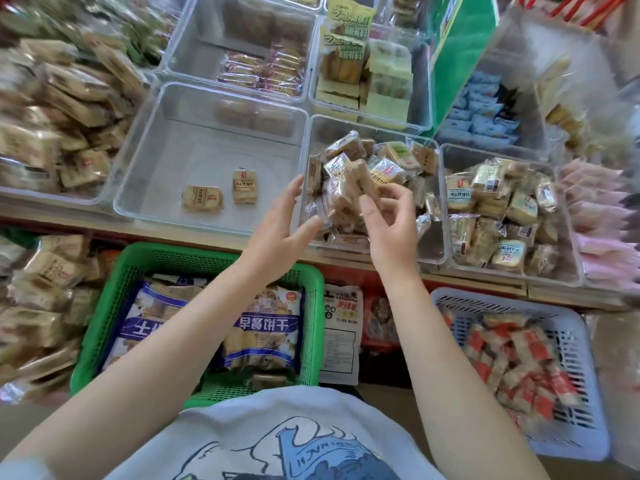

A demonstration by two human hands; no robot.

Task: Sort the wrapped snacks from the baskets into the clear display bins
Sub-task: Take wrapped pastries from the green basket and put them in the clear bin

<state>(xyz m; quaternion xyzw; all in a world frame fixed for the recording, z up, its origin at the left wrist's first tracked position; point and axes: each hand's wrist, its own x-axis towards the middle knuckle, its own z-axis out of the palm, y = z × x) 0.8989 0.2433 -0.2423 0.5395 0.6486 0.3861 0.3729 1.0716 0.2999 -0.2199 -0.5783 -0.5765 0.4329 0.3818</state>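
My right hand (389, 220) pinches a wrapped brown snack (360, 178) over the clear middle bin (429, 251), which holds a heap of similar wrapped snacks. My left hand (282, 223) hovers open at that bin's left wall, fingers straight, touching the packets there. The clear bin to the left (152, 161) holds two small wrapped snacks (202, 198) (245, 186). Below the shelf, a green basket (313, 306) holds large blue biscuit bags, and a pale blue basket (585, 344) holds several red-and-tan wrapped snacks.
A clear bin on the right (450, 157) is full of tan wrapped snacks. Further bins at the back hold pastry packets (263, 69) and yellow-green packs (346, 46). Heaps of brown packets (55, 109) lie to the left. Pink packets (602, 230) fill the far right.
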